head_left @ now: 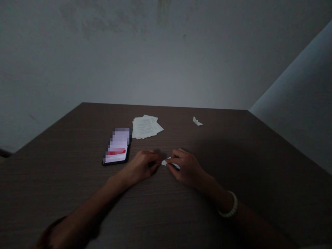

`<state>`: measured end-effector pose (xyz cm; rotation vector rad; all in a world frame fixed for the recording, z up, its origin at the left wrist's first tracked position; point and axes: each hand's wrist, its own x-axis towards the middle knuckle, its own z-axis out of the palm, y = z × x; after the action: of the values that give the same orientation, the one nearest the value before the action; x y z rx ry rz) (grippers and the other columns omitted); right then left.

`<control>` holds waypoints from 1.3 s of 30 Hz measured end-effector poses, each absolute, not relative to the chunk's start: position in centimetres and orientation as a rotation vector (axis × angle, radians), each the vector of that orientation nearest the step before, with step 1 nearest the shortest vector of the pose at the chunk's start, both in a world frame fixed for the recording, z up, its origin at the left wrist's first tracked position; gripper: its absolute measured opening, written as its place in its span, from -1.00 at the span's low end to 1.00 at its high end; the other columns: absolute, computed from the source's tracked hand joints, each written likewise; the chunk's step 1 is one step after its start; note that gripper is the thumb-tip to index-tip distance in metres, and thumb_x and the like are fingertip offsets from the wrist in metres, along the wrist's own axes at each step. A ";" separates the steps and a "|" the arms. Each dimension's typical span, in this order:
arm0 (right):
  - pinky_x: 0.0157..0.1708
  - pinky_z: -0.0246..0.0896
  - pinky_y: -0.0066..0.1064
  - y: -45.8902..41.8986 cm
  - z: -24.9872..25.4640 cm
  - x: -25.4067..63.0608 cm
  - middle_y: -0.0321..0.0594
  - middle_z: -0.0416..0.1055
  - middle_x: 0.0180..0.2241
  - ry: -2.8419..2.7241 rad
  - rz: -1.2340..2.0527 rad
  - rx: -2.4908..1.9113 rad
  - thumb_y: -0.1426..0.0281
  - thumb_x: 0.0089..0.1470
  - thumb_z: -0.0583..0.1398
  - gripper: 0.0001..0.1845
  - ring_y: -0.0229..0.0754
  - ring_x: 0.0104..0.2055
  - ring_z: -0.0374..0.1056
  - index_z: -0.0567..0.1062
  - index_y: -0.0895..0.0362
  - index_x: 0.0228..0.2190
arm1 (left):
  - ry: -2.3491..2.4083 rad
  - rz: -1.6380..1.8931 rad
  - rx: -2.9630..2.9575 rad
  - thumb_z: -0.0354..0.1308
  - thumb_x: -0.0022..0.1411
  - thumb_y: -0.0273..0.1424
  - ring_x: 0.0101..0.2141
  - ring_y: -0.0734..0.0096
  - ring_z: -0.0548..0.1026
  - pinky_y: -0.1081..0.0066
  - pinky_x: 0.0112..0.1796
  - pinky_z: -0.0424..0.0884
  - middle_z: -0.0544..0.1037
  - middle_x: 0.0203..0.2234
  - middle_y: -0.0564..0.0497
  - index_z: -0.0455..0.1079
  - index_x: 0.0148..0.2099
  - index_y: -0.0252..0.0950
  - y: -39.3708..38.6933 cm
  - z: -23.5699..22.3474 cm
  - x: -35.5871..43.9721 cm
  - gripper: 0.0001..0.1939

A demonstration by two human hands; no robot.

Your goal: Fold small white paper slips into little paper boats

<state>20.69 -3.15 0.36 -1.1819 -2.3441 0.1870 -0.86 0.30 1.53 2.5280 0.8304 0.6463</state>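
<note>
Between my hands, low over the table, is a small folded piece of white paper (164,162). The fingers of my left hand (142,164) pinch its left end. My right hand (185,165) is closed on its right part, thumb and forefinger across it, so much of the paper is hidden. A phone (118,145) with a lit screen lies left of my left hand. Beyond my hands lies a loose stack of printed paper sheets (145,127). Farther back on the right sits a small folded paper boat (197,121).
The brown wood-grain table (166,214) reaches back to a grey wall (166,62). Another wall surface (301,90) slants along the right side. A white beaded bracelet (234,204) is round my right wrist.
</note>
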 end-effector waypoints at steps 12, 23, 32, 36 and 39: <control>-0.24 0.15 -0.35 -3.1 0.8 20.6 -0.21 0.38 -0.30 -2.382 0.204 -1.199 0.44 0.16 0.19 -0.81 -0.16 -0.22 0.25 0.56 0.08 -0.19 | 0.747 0.542 2.574 0.05 0.28 -0.49 -0.34 0.33 0.48 0.32 -0.27 0.40 0.53 -0.43 -0.04 0.53 -0.19 -0.32 0.3 2.4 -1.1 -0.79; -0.30 0.12 -0.36 -3.1 0.7 20.5 -0.21 0.35 -0.34 -2.381 0.180 -1.188 0.44 0.17 0.18 -0.80 -0.17 -0.25 0.22 0.58 0.07 -0.19 | 0.824 0.525 2.619 0.05 0.28 -0.49 -0.27 0.27 0.42 0.27 -0.24 0.39 0.47 -0.34 -0.10 0.54 -0.25 -0.35 0.3 1.9 -1.0 -0.79; -0.33 0.07 -0.37 -3.3 0.7 20.5 -0.22 0.35 -0.37 -2.392 0.105 -1.168 0.45 0.18 0.18 -0.83 -0.19 -0.28 0.21 0.59 0.07 -0.29 | 0.711 0.349 2.692 0.07 0.22 -0.52 -0.27 0.27 0.38 0.30 -0.23 0.35 0.39 -0.35 -0.08 0.54 -0.27 -0.32 -0.2 3.7 -1.2 -0.80; -0.34 0.06 -0.37 -3.3 0.9 20.5 -0.22 0.35 -0.37 -2.412 0.068 -1.168 0.45 0.20 0.16 -0.82 -0.20 -0.29 0.21 0.58 0.08 -0.33 | 0.722 0.334 2.715 0.07 0.22 -0.51 -0.26 0.25 0.38 0.29 -0.24 0.35 0.39 -0.35 -0.09 0.54 -0.28 -0.33 -0.3 3.9 -1.2 -0.81; -0.34 0.05 -0.37 -3.3 1.1 20.5 -0.22 0.36 -0.35 -2.444 0.039 -1.151 0.46 0.19 0.16 -0.84 -0.19 -0.28 0.21 0.56 0.08 -0.35 | 0.735 0.345 2.725 0.07 0.21 -0.50 -0.26 0.24 0.38 0.29 -0.25 0.36 0.40 -0.35 -0.09 0.54 -0.28 -0.33 -0.4 4.0 -1.2 -0.81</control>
<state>20.48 -3.25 1.11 -1.1510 -2.4442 0.0392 -1.18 -0.37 4.01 2.7251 0.7354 0.3453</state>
